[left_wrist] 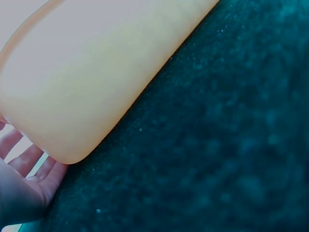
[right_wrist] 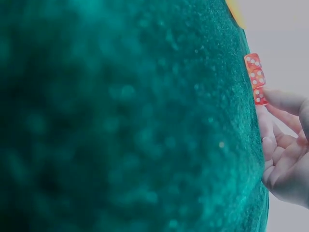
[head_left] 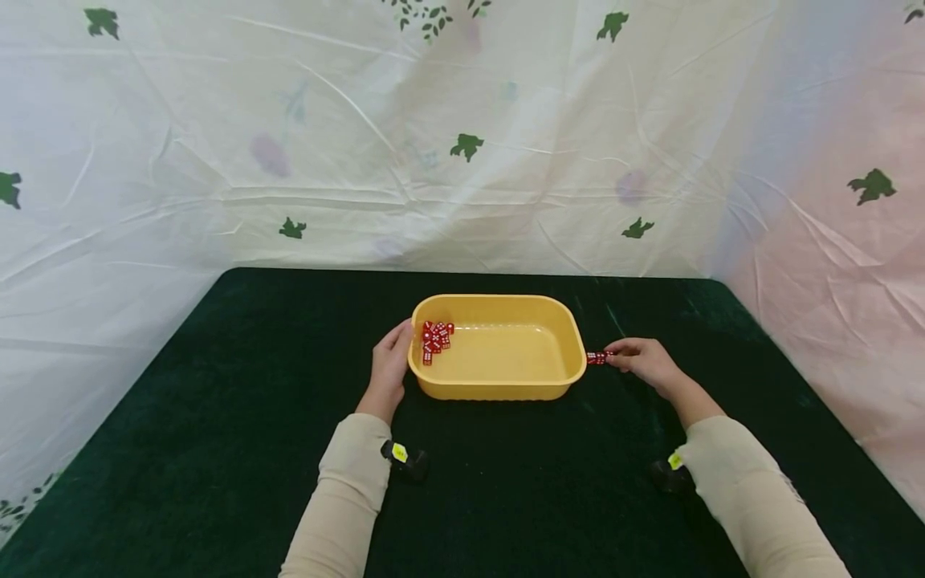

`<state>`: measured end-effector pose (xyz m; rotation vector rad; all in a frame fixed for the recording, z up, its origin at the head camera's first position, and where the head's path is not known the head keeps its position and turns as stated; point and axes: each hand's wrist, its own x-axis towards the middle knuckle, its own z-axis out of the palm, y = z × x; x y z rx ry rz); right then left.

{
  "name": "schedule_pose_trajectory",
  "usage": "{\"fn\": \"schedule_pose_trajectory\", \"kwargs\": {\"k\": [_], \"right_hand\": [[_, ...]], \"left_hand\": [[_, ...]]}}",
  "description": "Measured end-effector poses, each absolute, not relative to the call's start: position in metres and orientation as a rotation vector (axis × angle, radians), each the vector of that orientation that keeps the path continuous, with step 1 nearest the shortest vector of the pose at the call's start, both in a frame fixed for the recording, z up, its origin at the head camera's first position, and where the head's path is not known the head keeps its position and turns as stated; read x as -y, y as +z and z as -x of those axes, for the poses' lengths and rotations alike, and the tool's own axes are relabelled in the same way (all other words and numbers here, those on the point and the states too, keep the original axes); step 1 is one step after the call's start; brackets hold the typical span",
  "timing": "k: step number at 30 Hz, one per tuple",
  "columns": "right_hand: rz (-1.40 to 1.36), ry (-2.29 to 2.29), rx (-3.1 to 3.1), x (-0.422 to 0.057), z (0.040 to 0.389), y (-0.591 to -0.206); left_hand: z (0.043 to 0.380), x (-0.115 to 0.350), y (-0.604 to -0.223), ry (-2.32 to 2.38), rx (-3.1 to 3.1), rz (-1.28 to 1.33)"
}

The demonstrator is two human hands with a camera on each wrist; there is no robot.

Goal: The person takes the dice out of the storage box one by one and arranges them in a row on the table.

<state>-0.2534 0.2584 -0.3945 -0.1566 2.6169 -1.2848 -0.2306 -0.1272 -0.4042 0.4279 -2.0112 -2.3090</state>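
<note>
A yellow rectangular tub (head_left: 499,391) stands on the dark green cloth. Several red dice (head_left: 436,341) with white pips lie grouped inside, at the tub's left end. My left hand (head_left: 389,365) rests against the outside of the left end wall, its fingers (left_wrist: 27,159) extended along that wall. Beyond the right end, a short row of red dice (right_wrist: 257,77) lies end to end on the cloth. The thumb and fingertips of my right hand (head_left: 645,361) pinch the die at the row's right end; the fingers partly cover it.
The dark green cloth (head_left: 491,482) covers the table around the tub. Pale fabric with green leaf prints (head_left: 506,217) hangs behind the table's far edge and along both sides. Dark wrist devices (head_left: 413,464) sit at both cuffs, above the cloth.
</note>
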Motion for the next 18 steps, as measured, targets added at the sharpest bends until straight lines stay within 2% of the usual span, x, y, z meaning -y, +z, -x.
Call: {"fn": "schedule_pose_trajectory", "kwargs": {"k": [8, 18], "right_hand": [[0.156, -1.267, -2.581, -0.259, 0.255, -0.390], [0.141, -1.192, -2.537, -0.259, 0.258, -0.367]], "left_hand": [[0.231, 0.127, -0.404, -2.302, 2.013, -0.424], [0.232, 0.127, -0.405, -2.295, 2.016, -0.413]]}}
